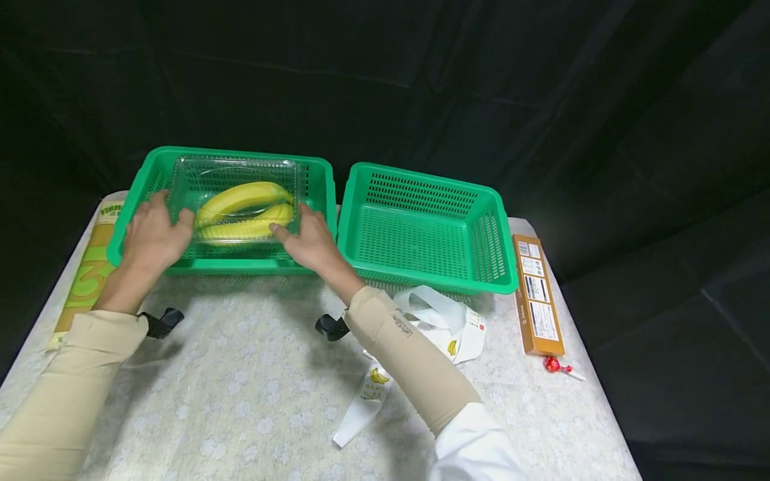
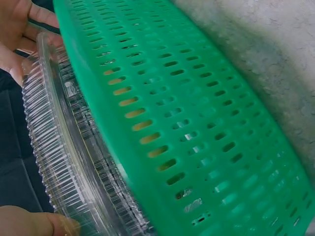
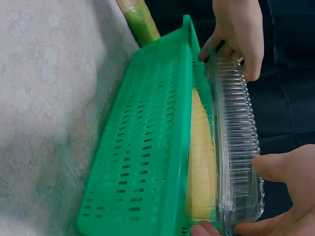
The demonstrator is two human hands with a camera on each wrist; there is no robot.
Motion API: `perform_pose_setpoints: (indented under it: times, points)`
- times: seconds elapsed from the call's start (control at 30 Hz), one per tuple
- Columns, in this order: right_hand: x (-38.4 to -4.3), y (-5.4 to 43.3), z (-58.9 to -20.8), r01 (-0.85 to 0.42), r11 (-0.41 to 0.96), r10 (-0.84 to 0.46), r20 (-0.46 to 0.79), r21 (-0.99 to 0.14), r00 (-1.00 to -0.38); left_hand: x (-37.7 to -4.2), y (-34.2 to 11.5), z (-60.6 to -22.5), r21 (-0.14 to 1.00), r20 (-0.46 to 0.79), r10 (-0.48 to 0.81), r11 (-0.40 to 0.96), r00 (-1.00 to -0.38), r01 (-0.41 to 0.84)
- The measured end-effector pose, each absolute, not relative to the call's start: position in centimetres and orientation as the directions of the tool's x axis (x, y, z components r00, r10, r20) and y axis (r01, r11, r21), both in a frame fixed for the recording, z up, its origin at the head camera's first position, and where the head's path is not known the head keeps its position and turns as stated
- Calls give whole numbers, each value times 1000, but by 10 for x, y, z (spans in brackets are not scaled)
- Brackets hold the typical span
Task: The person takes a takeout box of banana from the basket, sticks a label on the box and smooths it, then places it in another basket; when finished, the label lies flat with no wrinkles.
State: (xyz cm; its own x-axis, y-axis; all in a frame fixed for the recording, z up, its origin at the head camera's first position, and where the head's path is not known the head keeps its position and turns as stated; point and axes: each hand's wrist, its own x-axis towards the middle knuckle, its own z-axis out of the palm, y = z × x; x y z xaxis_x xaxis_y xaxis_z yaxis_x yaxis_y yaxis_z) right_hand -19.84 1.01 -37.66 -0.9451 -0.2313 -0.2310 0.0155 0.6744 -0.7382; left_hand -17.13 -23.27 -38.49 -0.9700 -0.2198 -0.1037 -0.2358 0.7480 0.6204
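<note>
A clear plastic fruit box [image 1: 283, 172] with yellow bananas [image 1: 243, 200] inside sits within the left green basket [image 1: 240, 265]. My left hand [image 1: 155, 230] grips the box's left end, and my right hand [image 1: 314, 239] grips the right end. In the right wrist view, the thumb of my right hand [image 3: 295, 177] presses the ribbed lid while other fingers reach under its rim. The left wrist view shows the box's ribbed side [image 2: 49, 142] above the basket rim, with the left thumb [image 2: 29, 221] against it. Part of the bananas hides behind the slotted basket wall.
A second green basket [image 1: 415, 240] stands to the right. White strips with banana prints [image 1: 472, 334] lie before it, partly under my right forearm. An orange carton [image 1: 537, 294] and a red lollipop [image 1: 552, 364] lie at the right edge; a green-brown packet [image 1: 90, 274] at the left.
</note>
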Motion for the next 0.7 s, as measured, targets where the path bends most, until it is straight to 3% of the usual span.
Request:
perform_pose_setpoints:
  times: [0.7]
  points:
    - [-167, 37, -352, -117, 586, -326, -101, -802, -940, -140, -226, -363, 701, 24, -203, 701, -979, -129]
